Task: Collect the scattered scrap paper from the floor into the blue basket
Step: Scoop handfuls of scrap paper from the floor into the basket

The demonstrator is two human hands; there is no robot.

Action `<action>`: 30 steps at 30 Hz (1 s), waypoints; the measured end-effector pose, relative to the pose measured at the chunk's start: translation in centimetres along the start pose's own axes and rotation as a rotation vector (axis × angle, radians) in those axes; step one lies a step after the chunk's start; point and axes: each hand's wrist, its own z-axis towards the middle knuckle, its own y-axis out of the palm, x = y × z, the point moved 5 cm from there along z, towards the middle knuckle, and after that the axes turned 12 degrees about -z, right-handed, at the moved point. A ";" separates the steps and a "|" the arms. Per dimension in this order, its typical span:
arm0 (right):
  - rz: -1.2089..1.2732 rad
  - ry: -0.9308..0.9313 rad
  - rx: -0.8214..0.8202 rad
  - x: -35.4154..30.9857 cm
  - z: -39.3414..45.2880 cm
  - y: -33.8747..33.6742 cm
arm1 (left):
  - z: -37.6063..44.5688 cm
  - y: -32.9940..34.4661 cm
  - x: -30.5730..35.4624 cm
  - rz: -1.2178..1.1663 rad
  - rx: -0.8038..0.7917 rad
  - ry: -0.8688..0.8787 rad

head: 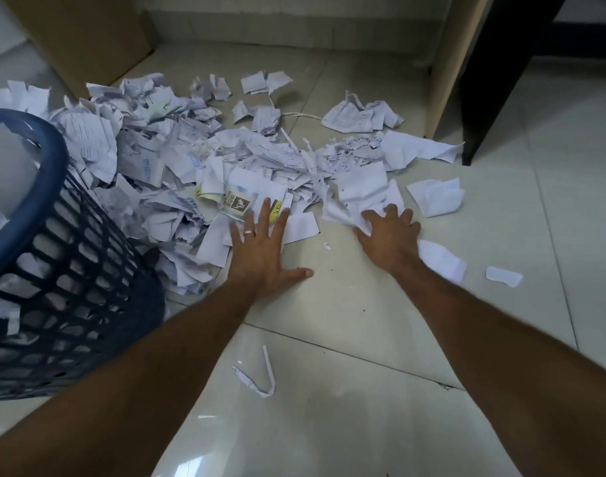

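A wide heap of torn white scrap paper (177, 156) covers the tiled floor ahead of me. The blue mesh basket (50, 270) stands at the left with some paper inside it. My left hand (263, 249) lies flat on the floor with fingers spread, its fingertips on the near edge of the heap. My right hand (389, 235) rests on a crumpled white sheet (360, 197) at the heap's right side, fingers curling into the paper. More loose scraps (435, 196) lie to the right of that hand.
A folded paper strip (260, 380) lies on the near floor between my arms. A cardboard box (84, 39) stands at the back left. A wooden furniture panel (456, 60) and a dark leg (501, 63) rise at the right. A small scrap (504, 276) lies far right.
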 end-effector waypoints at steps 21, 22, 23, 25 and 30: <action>0.188 -0.087 -0.102 -2.9 -3.0 -0.9 | 1.4 1.2 0.9 0.071 -0.166 -0.075; 0.160 -0.092 -0.075 -3.1 -3.6 -1.2 | 1.2 1.1 0.8 0.065 -0.184 -0.074; 0.139 -0.098 -0.045 -3.4 -4.4 -1.6 | 0.8 1.0 0.7 0.055 -0.192 -0.071; 0.149 -0.118 -0.015 -3.8 -5.9 -2.0 | -0.2 0.9 0.8 0.025 -0.200 -0.046; 0.438 -0.058 0.001 -2.8 -7.2 -3.4 | -2.9 -0.4 1.0 -0.161 -0.184 -0.036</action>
